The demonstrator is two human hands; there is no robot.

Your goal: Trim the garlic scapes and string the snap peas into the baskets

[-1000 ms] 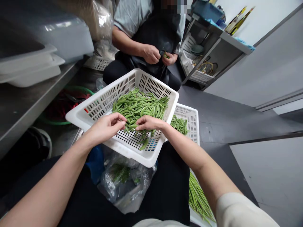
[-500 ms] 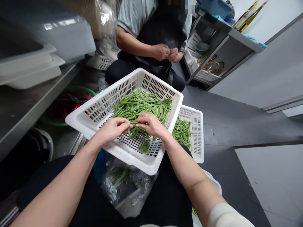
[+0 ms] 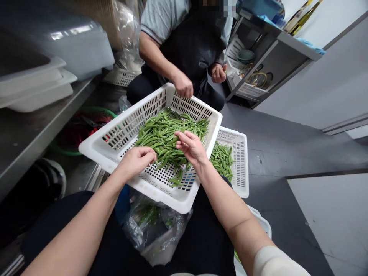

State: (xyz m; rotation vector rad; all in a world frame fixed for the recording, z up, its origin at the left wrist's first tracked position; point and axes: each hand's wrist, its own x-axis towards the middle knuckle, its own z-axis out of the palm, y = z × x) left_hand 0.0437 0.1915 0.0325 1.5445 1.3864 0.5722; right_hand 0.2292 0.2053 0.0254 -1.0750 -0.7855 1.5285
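A white slotted plastic basket (image 3: 94,146) is tilted in front of me, holding a heap of green pea pods (image 3: 161,132). Above the basket's near left part is my left hand (image 3: 138,161), thumb and fingers pinched together; what is between them, if anything, is too small to make out. My right hand (image 3: 192,148) is over the right side of the heap, its fingers closed on a pea pod (image 3: 182,132) at the fingertips. A few pods (image 3: 176,178) lie apart from the heap, near the basket's near end.
A second white basket (image 3: 243,165) of pods stands lower right. Below hangs a clear plastic bag (image 3: 155,230) with green scraps. Opposite, a co-worker's hand (image 3: 184,85) is at the far rim. Left are a metal shelf (image 3: 57,111) and a green-rimmed basket (image 3: 110,111).
My hands have drawn apart; the right moved up and right with a pod. The co-worker's hands have separated, one coming down to the basket's far rim.
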